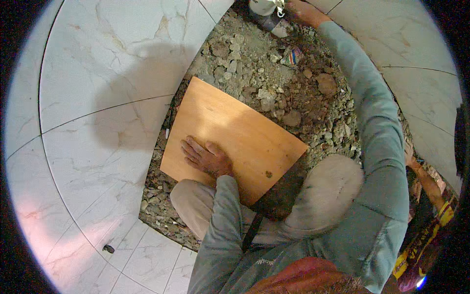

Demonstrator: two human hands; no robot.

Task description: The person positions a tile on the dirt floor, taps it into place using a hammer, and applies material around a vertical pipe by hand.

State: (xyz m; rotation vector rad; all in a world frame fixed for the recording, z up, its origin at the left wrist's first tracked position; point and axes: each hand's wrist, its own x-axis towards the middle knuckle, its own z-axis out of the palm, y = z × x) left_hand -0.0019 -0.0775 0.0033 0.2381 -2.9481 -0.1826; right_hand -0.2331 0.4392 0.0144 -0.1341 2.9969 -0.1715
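Note:
My left hand (207, 157) lies flat, fingers stretched, on a light brown wooden board (249, 132). The board rests tilted over rubble in front of my bent knees and has a small dark spot near its right corner. At the top edge of the view, my right hand (306, 12) reaches far forward beside a white and grey object (267, 12) with a shiny metal part. What kind of object it is I cannot make out. The fingers of that hand are partly cut off by the frame, so their grip is hidden.
Broken stone and soil (267, 78) fill the strip between pale veined tiles (112, 63) left and more tiles (411, 44) right. A striped scrap (293, 56) lies on the rubble. At the right edge, another person's arm (426, 179) shows, with a yellow and dark sleeve.

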